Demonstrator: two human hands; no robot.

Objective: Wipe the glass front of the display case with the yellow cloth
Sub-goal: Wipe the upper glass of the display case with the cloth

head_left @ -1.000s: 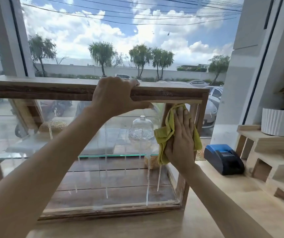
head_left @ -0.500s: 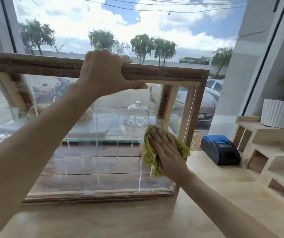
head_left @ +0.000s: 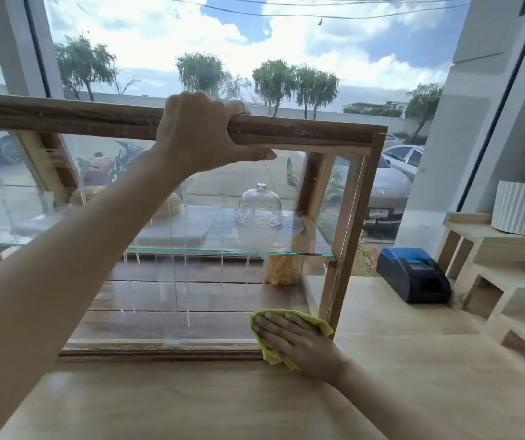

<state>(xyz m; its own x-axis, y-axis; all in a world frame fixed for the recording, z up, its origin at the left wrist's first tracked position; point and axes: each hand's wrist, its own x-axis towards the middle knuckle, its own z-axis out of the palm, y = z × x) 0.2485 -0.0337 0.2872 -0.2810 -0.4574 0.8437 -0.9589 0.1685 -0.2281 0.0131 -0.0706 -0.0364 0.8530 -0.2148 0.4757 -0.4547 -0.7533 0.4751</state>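
Down the glass (head_left: 191,300) has swept the right hand (head_left: 293,339), flat on the yellow cloth (head_left: 274,354) at the case's bottom right corner, finishing that strip, while the left hand (head_left: 201,131) grips the top rail (head_left: 302,133).

The only writing is the white licence plate (head_left: 379,212) on the grey car (head_left: 388,188) outside; its characters are too blurred to read.

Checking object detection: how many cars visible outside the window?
3. A beige car behind the wooden display case's right end, a white car behind it, and a car's wheel at far left. Others may be hidden.
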